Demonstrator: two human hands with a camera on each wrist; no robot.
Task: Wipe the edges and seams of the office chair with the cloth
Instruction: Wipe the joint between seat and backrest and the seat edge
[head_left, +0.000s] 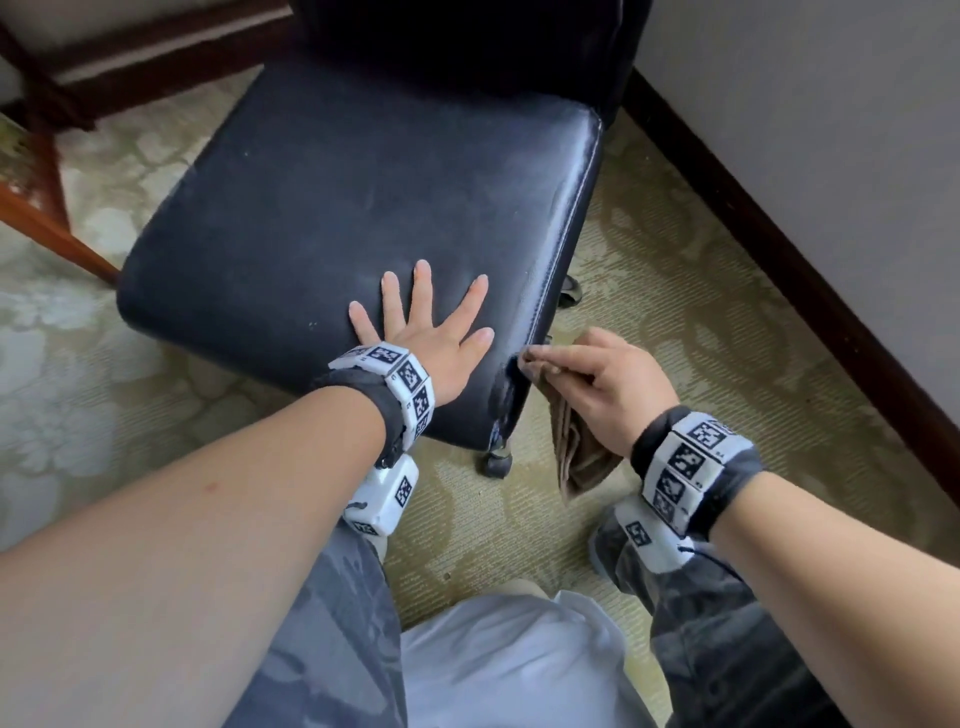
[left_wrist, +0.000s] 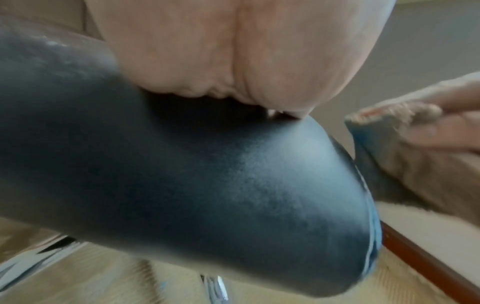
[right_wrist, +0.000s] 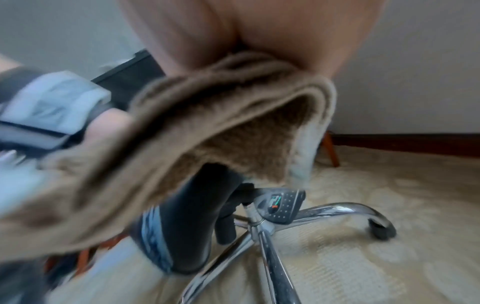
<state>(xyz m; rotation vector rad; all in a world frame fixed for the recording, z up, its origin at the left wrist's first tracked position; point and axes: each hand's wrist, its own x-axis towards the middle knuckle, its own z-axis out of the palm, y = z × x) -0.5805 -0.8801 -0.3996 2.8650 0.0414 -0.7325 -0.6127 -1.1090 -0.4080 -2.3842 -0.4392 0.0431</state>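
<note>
Chair seat, head view: your left hand flat on it, fingers spread, bracing near front-right corner. Your right hand pinches cloth just right of that corner, cloth tip at side seam; seam's long axis runs away from you toward backrest.

Left wrist view: palm presses seat, cloth just off corner.

Right wrist view: cloth gripped, folded, above chrome base. Judgement: right hand nearer, stroke goes along seam.
</note>
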